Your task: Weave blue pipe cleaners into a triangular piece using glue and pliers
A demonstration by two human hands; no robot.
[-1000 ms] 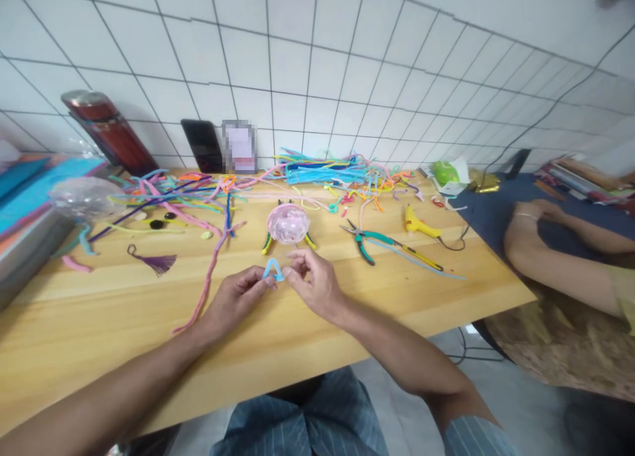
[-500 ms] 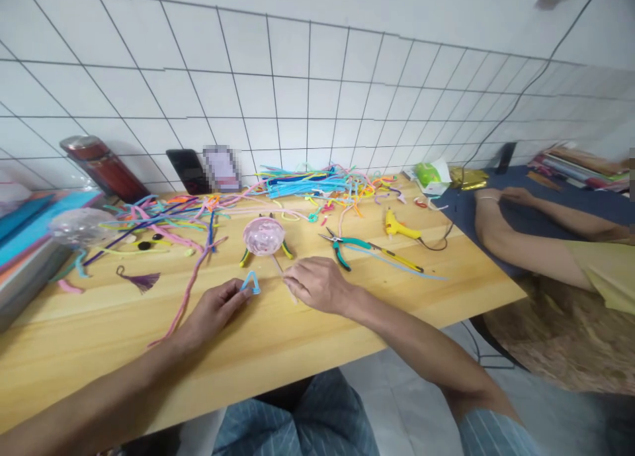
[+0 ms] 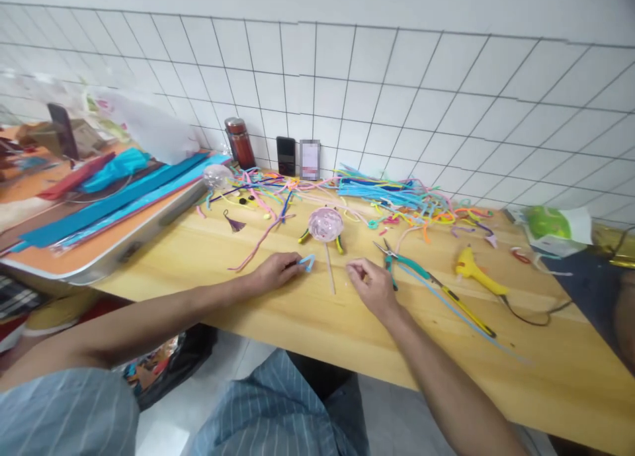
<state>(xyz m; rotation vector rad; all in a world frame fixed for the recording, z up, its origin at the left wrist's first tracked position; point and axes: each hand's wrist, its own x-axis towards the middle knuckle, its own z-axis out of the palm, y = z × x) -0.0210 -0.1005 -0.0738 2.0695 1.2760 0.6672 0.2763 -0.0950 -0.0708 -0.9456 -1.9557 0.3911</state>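
Observation:
My left hand rests on the wooden table and pinches a small bent light-blue pipe cleaner between its fingertips. My right hand lies a short way to the right with its fingers curled loosely, beside the green-handled pliers; nothing shows in it. Between the hands a pale thin stick runs down from a pink glittery ball.
A heap of coloured pipe cleaners lies along the tiled wall. A yellow glue gun with its cord lies at the right. A clear ball, a red flask, a phone and a tray of coloured sheets are at the left.
The hands have parted: my right hand let go of the blue piece and moved right toward the pliers. My left hand keeps the piece. The camera swung left.

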